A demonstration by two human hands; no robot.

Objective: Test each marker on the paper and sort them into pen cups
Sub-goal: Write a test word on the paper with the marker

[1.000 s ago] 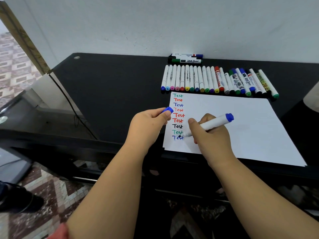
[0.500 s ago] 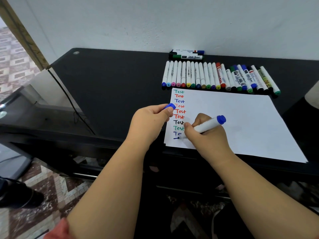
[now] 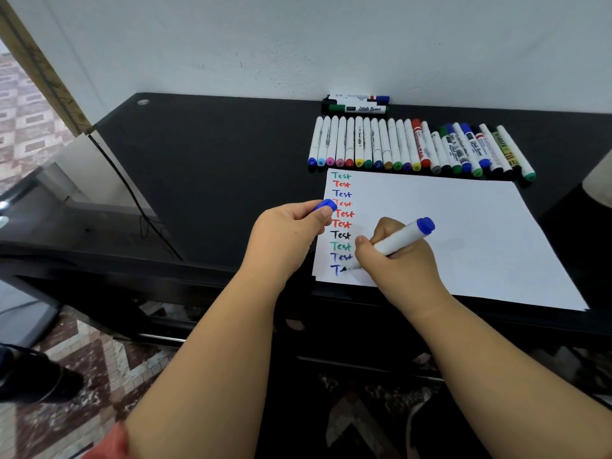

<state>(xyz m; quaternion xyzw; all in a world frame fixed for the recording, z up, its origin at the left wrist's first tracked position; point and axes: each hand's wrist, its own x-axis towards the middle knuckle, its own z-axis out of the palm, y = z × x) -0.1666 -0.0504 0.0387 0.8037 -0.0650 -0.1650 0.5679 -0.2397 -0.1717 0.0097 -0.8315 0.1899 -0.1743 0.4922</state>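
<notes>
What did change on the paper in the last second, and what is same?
The right hand moved the blue marker down the paper, from the finished ninth "Test" to start a tenth. The left hand still pinches the blue cap; the marker row is unchanged.

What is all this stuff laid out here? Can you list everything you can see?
Table: one, black, against the white wall.
Paper: one white sheet, near table edge; a column of coloured "Test" words down its left side.
Row of markers: many, mostly white barrels with coloured caps, behind the paper.
Marker box: one, by the wall.
Cable: one, dark, left of the table.
Blue marker: one, white barrel, tip on the paper.
Blue cap: one.
Left hand: pinches the cap.
Right hand: holds the marker, writing.
</notes>
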